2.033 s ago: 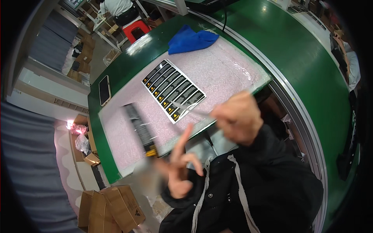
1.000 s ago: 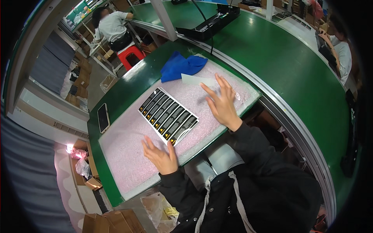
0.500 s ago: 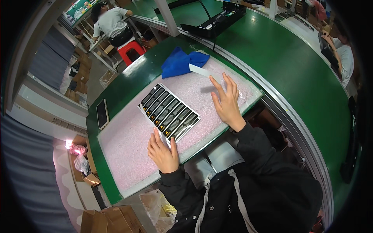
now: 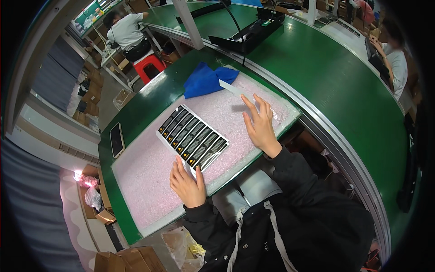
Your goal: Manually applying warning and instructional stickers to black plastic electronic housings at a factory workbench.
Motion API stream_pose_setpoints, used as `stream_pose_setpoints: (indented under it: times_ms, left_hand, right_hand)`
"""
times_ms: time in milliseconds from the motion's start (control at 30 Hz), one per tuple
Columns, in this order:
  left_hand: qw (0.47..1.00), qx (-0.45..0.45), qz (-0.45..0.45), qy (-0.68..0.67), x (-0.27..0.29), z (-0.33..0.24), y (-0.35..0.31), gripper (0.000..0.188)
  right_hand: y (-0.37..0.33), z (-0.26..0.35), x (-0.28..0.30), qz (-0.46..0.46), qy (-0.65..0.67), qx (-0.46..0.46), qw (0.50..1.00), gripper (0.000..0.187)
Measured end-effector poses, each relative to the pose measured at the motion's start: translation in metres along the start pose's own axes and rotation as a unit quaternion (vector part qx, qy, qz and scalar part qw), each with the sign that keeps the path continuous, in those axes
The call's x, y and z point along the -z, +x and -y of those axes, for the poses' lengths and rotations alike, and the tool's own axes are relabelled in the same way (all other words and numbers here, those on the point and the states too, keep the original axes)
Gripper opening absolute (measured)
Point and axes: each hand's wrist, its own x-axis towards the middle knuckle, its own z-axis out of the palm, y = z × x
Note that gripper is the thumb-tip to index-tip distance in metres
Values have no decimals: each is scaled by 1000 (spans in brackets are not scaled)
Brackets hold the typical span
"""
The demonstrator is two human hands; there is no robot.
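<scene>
A sheet of black labels (image 4: 192, 138) with small orange triangles and pale lines of print lies on a pinkish bubble-wrap pad (image 4: 142, 188). My left hand (image 4: 187, 187) rests at its near corner, fingers stretched and apart, with the fingertips and thumb at the sheet's edge. Over the pad's right side is my right hand (image 4: 262, 129), its fingers spread. A thin white strip (image 4: 229, 87) extends from its index fingertip toward a crumpled blue cloth (image 4: 201, 80). A shadow on the pad below suggests that the strip is lifted. How the fingers hold the strip is hard to see.
A phone (image 4: 117, 140) lies on the green table (image 4: 106, 170) left of the pad. Beyond a metal rail (image 4: 317, 120) runs a green surface (image 4: 312, 59) bearing a black device housing (image 4: 247, 34). Other people sit at far left and far right. Cardboard boxes (image 4: 129, 260) stand below.
The whole view has shifted slightly. My right hand and the white strip have moved together only a little over the pad. My left hand stays at the sheet's near corner.
</scene>
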Motion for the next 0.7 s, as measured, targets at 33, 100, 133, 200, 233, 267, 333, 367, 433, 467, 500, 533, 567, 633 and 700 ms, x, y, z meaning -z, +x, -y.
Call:
stream_pose_setpoints:
  times_ms: [33, 100, 133, 200, 233, 267, 333, 367, 433, 467, 500, 533, 567, 633, 700]
  left_hand:
    - [1000, 0, -1, -1, 0, 0, 0, 64]
    - [1000, -2, -2, -2, 0, 0, 0, 63]
    - [1000, -2, -3, -3, 0, 0, 0, 63]
    - [1000, -2, -4, -5, 0, 0, 0, 63]
    - [1000, -3, -4, -6, 0, 0, 0, 63]
    - [1000, -3, -4, -6, 0, 0, 0, 63]
    - [1000, -3, -4, -7, 0, 0, 0, 63]
    - [1000, -3, -4, -7, 0, 0, 0, 63]
    - [1000, -1, -3, -7, 0, 0, 0, 63]
    - [1000, 0, -3, -6, 0, 0, 0, 63]
    - [1000, 1, -4, -6, 0, 0, 0, 63]
    - [1000, 1, -3, -5, 0, 0, 0, 63]
    - [1000, 0, -3, -3, 0, 0, 0, 63]
    - [1000, 0, -2, -2, 1, 0, 0, 63]
    - [1000, 3, 0, -4, 1, -1, 0, 63]
  right_hand:
    - [0, -1, 0, -2, 5, -1, 1000, 46]
    - [0, -2, -1, -7, 16, -5, 1000, 46]
    - [-1, -2, -1, -6, 15, -5, 1000, 46]
    - [-1, -3, -2, -7, 17, -6, 1000, 45]
    - [-1, -3, -2, -12, 18, -3, 1000, 45]
    - [-1, -3, -2, -7, 17, -6, 1000, 45]
    - [-1, -4, -2, -7, 24, -7, 1000, 48]
    - [-1, -4, -2, -7, 28, -8, 1000, 49]
    - [-1, -4, -3, -8, 28, -12, 1000, 48]
    - [-1, -4, -3, -9, 29, -15, 999, 47]
    - [-1, -4, -3, -10, 29, -18, 999, 45]
    - [-1, -4, -3, -9, 29, -18, 999, 45]
    - [-1, -5, -3, -7, 28, -17, 999, 46]
    - [-1, -5, -4, -3, 27, -14, 1000, 49]
    - [-1, -6, -4, -2, 27, -15, 1000, 49]
